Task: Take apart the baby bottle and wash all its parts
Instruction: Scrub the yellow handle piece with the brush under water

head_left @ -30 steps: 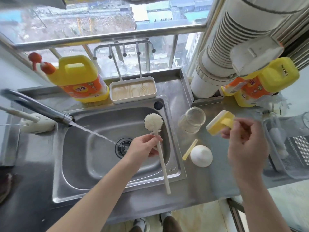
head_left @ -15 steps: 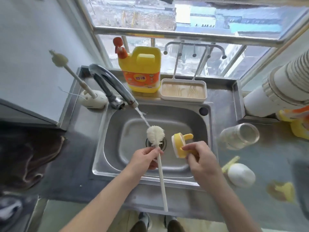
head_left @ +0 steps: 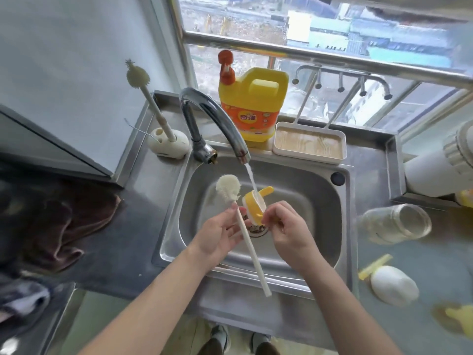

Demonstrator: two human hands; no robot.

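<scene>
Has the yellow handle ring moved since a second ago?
Yes: the yellow handle ring went left from above the counter to over the sink, under the tap.

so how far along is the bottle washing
Done: taken apart; glass bottle body and white cap lie on the counter. In hand: right hand holds the yellow handled collar under the tap stream, left hand a bottle brush. Left: scrubbing it, then likely the counter parts.
</scene>
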